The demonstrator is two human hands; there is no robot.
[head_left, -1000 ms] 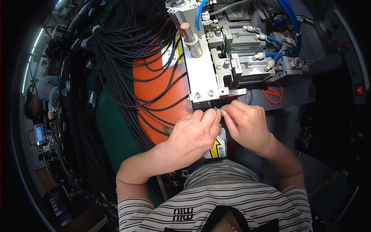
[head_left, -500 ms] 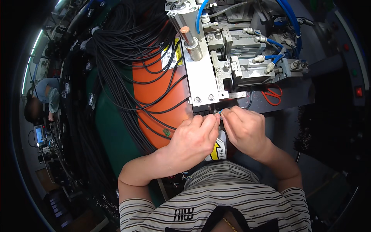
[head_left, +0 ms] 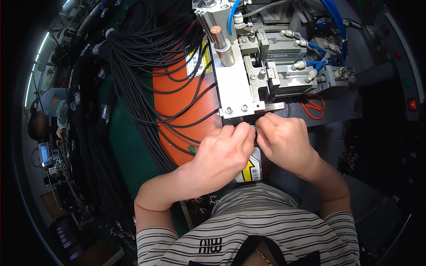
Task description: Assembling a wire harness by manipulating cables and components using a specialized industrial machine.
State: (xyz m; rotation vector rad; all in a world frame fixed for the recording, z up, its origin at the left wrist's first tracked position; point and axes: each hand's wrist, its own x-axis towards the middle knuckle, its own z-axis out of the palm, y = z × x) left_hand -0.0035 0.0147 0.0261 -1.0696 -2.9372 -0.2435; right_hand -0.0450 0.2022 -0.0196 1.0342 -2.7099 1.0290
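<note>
Both my hands meet just below the front edge of a metal press fixture [head_left: 237, 95]. My left hand [head_left: 225, 148] is closed, thumb and forefinger pinching thin wires [head_left: 252, 126] of which only small bluish-white bits show at the fingertips. Close against it, my right hand [head_left: 286, 139] is closed too, its fingertips pressed at the same wires. Most of what the fingers hold is hidden behind them. Black cables [head_left: 177, 126] run over the orange surface [head_left: 177, 104] towards my left hand. Below the hands lies a white label with a yellow arrow [head_left: 251, 168].
Pneumatic cylinders [head_left: 288, 82] with blue hoses [head_left: 338, 26] stand behind the fixture. Red-handled scissors [head_left: 314, 107] lie right of it. A thick bundle of black cables [head_left: 133, 57] hangs over the green surface [head_left: 117, 137] at left. Another person [head_left: 55, 104] sits far left.
My right hand has shifted slightly up and right, its fingers more curled. The left fingertips have moved up a little and hide more of the wires.
</note>
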